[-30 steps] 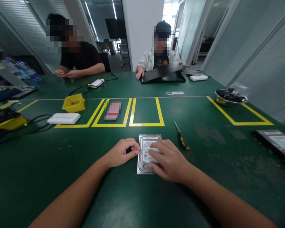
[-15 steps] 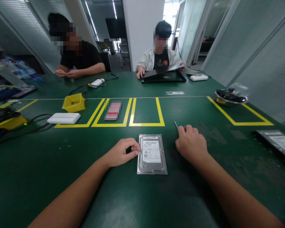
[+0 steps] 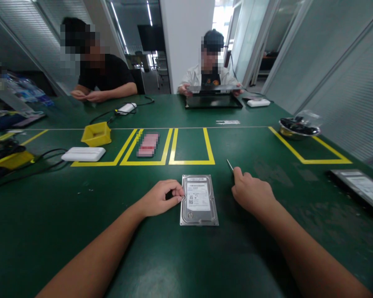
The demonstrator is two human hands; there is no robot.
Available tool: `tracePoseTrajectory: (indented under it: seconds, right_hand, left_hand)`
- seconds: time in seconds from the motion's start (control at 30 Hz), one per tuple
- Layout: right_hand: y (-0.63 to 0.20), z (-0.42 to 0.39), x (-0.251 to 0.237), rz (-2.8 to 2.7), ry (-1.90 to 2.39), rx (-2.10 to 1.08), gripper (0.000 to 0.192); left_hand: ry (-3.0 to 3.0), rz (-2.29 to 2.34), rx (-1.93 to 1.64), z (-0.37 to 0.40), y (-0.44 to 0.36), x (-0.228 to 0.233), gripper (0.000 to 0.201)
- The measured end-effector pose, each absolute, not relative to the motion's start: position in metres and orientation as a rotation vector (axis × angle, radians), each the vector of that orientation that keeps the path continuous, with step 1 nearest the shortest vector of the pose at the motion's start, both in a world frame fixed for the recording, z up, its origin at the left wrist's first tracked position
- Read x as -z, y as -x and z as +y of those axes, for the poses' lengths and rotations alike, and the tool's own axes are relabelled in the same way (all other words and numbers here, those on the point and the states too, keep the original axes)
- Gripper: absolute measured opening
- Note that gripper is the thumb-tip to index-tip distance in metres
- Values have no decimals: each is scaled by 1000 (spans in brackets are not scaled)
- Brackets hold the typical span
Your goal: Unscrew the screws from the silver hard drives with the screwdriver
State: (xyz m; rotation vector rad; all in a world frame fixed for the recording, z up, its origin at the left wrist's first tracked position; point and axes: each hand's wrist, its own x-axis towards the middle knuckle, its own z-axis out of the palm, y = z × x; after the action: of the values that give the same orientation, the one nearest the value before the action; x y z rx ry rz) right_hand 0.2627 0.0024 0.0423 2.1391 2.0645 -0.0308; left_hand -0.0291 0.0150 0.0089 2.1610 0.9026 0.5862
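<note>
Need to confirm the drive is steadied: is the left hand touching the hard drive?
Touching. The head view shows the left hand pinched at the hard drive's left edge, no gap visible.

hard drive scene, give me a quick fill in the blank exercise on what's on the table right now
1. The hard drive lies flat, label side ____.
2. The left hand touches the drive's ____ edge.
3. The right hand is closed on a ____, whose metal tip sticks out beyond the fingers.
4. The taped outlines on the green table are ____ in colour.

Missing words: up; left; screwdriver; yellow
</note>
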Motion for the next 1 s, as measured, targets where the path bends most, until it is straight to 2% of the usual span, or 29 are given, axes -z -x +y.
tracePoseTrajectory:
  seconds: [0.2, 0.33, 0.43, 0.53, 0.73, 1.0]
  right_hand:
    - [-266, 2, -59, 2201, -2314, -145, 18]
    - [-276, 7, -75, 2536, -2411, -170, 16]
    - [-277, 7, -93, 2779, -2508, -73, 23]
    - [-270, 4, -114, 2939, -2563, 180, 28]
    - [-247, -4, -143, 3173, -2256, 442, 27]
    - [-223, -14, -159, 3383, -1812, 402, 18]
  left_hand:
    - [-2170, 889, -614, 14, 29, -7, 9]
    - [-2166, 873, -628, 15, 30, -5, 9]
    - [-2158, 861, -637, 15, 31, -4, 9]
    - [-2154, 857, -629, 15, 32, -4, 9]
    - [-2153, 867, -613, 16, 32, -6, 9]
    - [-2157, 875, -604, 16, 30, -10, 7]
